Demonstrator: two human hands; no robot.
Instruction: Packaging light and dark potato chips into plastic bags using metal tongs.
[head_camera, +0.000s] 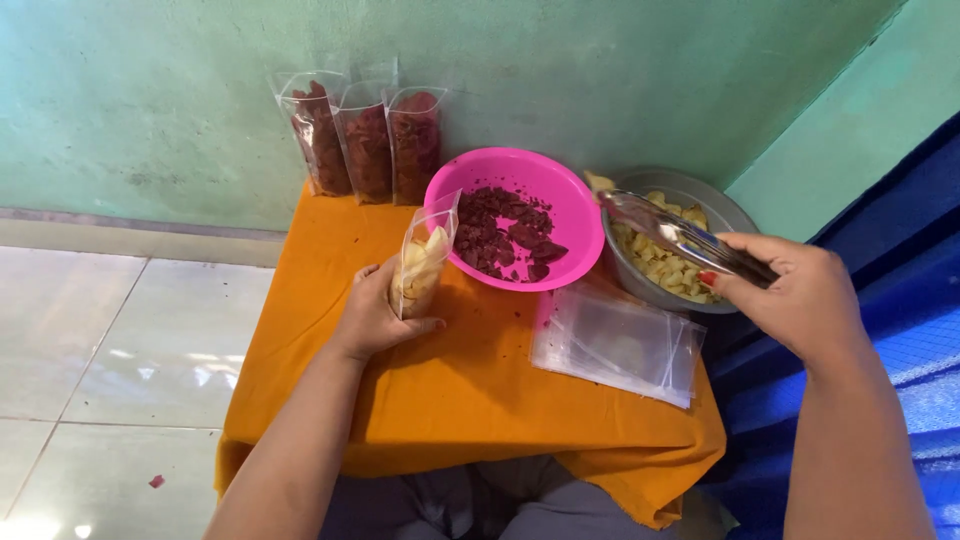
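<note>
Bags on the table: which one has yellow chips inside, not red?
The bag held upright in the left hand. It holds pale yellow chips; the three bags standing against the wall are full of dark red ones.

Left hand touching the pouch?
Touching. Head view shows the left hand wrapped around the pouch, with the thumb across its lower front, holding it upright on the orange cloth.

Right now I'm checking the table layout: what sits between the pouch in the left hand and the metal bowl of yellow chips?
The pink bowl of dark red chips, seen in the head view.
</note>
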